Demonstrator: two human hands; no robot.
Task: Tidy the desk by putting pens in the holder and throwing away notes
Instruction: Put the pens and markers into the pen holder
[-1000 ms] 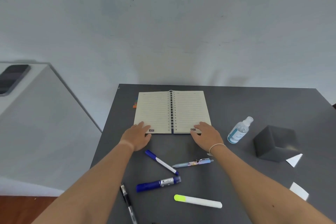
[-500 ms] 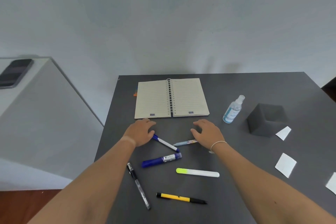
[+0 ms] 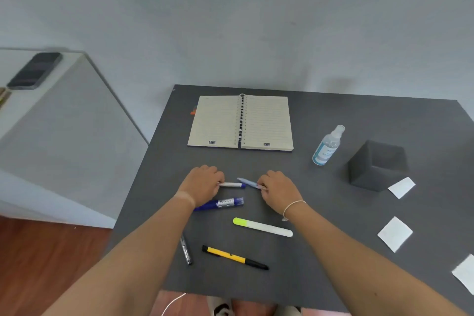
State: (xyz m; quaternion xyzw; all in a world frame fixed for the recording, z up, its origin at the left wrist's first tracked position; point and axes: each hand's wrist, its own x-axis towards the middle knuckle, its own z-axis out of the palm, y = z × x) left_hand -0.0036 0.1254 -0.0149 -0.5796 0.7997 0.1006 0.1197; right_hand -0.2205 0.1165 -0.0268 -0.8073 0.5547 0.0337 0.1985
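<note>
My left hand (image 3: 204, 183) grips one end of a white pen with a blue cap (image 3: 232, 184) on the dark desk. My right hand (image 3: 278, 191) closes on a light blue pen (image 3: 247, 182) beside it. A blue marker (image 3: 221, 203) lies just below my left hand. Nearer to me lie a yellow-tipped white highlighter (image 3: 261, 227), a yellow and black pen (image 3: 234, 257) and a black pen (image 3: 186, 251), partly hidden by my left arm. A dark grey cube holder (image 3: 377, 165) stands at the right. Three white notes lie near it: one (image 3: 401, 187), another (image 3: 395, 234), the last (image 3: 465, 274).
An open spiral notebook (image 3: 241, 122) lies at the back of the desk (image 3: 333, 264). A clear spray bottle (image 3: 328, 146) stands left of the holder. A phone (image 3: 34, 70) rests on a white cabinet at the far left. The desk's left and front edges are close.
Both hands have drawn back from the notebook to the pens. The left has closed on the white pen and the right on the light blue pen. The view has tilted down.
</note>
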